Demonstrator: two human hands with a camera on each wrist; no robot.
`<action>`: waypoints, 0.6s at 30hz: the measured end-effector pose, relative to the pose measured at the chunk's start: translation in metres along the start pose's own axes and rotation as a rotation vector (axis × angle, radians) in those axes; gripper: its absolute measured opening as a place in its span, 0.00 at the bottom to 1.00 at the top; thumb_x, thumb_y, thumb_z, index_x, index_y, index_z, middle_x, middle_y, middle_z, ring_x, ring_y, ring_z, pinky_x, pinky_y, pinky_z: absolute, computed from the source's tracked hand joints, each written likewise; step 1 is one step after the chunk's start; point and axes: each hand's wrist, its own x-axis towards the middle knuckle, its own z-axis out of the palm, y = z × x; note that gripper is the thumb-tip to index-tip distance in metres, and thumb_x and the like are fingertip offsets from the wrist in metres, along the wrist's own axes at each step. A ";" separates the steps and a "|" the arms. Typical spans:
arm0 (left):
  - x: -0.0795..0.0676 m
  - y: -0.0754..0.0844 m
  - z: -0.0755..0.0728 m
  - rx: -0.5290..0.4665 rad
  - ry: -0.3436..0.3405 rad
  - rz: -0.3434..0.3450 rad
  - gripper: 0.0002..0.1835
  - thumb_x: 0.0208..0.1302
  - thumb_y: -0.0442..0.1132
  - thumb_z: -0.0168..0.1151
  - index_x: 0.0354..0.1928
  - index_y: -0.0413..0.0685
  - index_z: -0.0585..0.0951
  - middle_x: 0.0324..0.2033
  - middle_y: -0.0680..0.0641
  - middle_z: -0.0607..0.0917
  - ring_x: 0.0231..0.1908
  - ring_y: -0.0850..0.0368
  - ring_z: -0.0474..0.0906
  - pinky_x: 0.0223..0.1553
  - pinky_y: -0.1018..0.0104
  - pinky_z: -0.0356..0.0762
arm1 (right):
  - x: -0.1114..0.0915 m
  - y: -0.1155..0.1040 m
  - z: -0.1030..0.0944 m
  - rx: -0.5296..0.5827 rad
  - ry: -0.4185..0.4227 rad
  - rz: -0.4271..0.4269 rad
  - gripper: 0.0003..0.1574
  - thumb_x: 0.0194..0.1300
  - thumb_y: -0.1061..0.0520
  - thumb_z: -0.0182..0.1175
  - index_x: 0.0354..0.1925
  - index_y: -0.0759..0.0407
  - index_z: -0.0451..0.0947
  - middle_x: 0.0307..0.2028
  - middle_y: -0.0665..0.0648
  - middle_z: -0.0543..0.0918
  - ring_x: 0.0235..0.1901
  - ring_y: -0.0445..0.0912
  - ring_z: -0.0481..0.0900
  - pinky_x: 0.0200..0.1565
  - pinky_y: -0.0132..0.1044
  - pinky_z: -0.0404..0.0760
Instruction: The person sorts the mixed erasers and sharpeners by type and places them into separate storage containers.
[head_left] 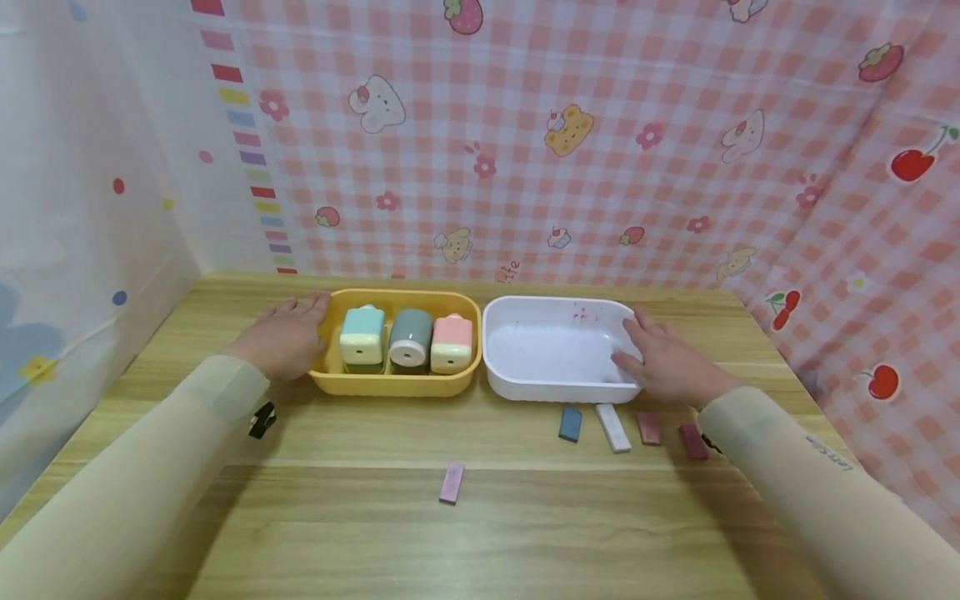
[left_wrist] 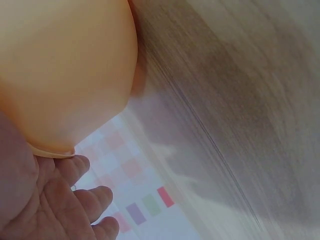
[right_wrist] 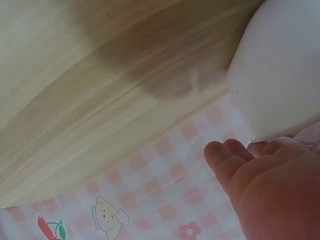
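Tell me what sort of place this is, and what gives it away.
Probably a small curtained-off tabletop workspace indoors: a wood-grain table, a pink checked cloth hanging behind it, and a white dotted cloth along the left.

Head cam's looking forward-down, wrist cams are facing yellow tray (left_wrist: 70, 60) and white tray (right_wrist: 285, 65) close-up, all catching checked cloth (head_left: 637, 183).
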 end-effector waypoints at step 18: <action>-0.009 0.002 0.004 0.077 0.245 0.057 0.32 0.78 0.40 0.46 0.78 0.29 0.61 0.77 0.28 0.62 0.77 0.25 0.58 0.77 0.32 0.56 | -0.003 -0.001 0.001 -0.009 -0.057 -0.001 0.54 0.81 0.30 0.43 0.85 0.62 0.43 0.84 0.69 0.32 0.79 0.79 0.41 0.76 0.74 0.48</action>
